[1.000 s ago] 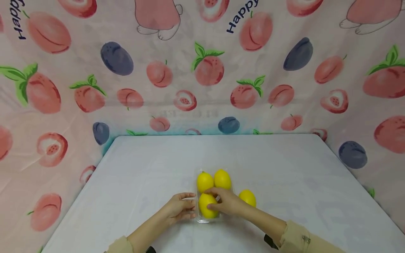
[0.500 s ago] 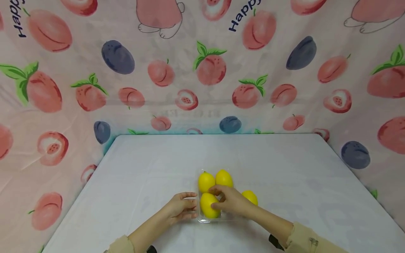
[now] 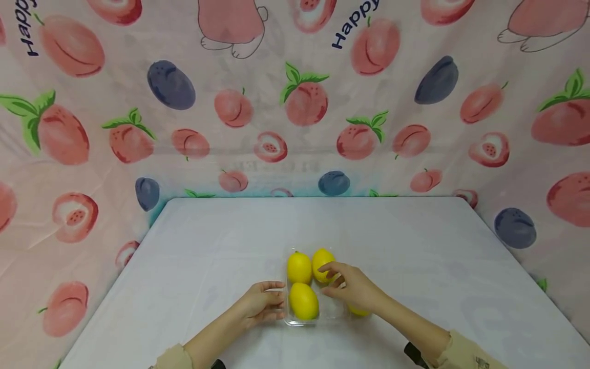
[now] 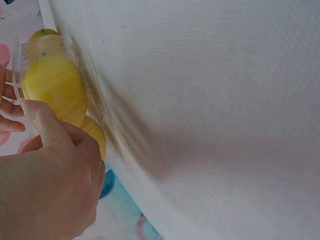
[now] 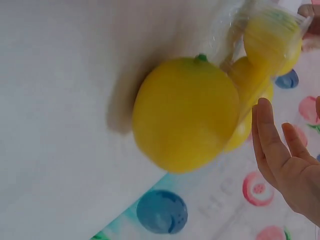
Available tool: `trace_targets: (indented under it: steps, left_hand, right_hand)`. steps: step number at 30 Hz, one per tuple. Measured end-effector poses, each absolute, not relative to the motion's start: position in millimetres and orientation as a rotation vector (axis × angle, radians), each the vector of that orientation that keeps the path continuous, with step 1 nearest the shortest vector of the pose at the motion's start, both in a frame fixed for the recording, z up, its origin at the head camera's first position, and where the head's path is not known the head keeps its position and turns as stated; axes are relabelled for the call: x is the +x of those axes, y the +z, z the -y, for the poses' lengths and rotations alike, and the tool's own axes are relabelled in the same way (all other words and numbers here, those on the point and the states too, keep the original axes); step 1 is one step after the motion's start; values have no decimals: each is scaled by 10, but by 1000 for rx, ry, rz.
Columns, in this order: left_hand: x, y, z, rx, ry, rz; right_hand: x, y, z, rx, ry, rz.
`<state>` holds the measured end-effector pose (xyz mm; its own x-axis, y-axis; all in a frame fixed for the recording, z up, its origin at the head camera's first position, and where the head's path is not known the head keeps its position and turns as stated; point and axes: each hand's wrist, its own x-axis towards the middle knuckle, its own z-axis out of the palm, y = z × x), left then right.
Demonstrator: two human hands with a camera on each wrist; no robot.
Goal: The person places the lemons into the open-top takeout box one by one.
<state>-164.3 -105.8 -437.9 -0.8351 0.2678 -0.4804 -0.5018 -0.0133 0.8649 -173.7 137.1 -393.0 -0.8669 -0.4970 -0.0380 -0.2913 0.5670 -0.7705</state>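
Observation:
A clear plastic box (image 3: 333, 309) holds three yellow lemons: back left (image 3: 299, 267), back right (image 3: 321, 260) and front left (image 3: 304, 302). Relaxed fingers of my left hand (image 3: 259, 303) touch the box's left wall; the left wrist view shows the hand (image 4: 60, 170) at the wall beside a lemon (image 4: 57, 87). My right hand (image 3: 357, 288), fingers loosely bent and holding nothing, is over the box's right side, overlapping the back right lemon. Outside the box on the right lies another lemon (image 5: 187, 115) with a green stem tip, mostly hidden by that hand in the head view.
The box stands near the front of a white-covered table (image 3: 221, 230). Behind and beside the table hangs a pink cloth (image 3: 193, 77) printed with peaches and blue fruit.
My right hand has let go of the front left lemon and moved right and slightly up, away from it. The lemon rests in the box. My left hand stays at the wall.

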Motion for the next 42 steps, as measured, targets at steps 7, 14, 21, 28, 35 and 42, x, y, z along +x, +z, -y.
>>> trace_targets:
  steps: [7,14,21,28,35,42]
  left_hand:
    - [-1627,-4389,1064,-236,1906,-1740]
    - [-1642,-4373,1045,-245,1909,-1755]
    - [-1651,-4362,1047,-243,1909,-1769]
    - [-1621,-4378,1040,-242,1914,-1752]
    - [-1628,-4377,1042,-240,1916,-1751]
    - [-1627,-4392,1063,-248,1909,-1747]
  right_hand:
    - [-1734,-3836,-1587,-564,-1202,-2614]
    - [-1756,-3836,-1824,-497,-1117,-2685]
    - [-1741,-3900,-1980,-513,-1065,-2700]
    - [-1753,-3966,-2106,-476,-1021,-2708]
    - [-1788,-4025,-2183,-377,-1142,-2530]
    - [-1787,-4085,-2160,-291,-1171,-2383]
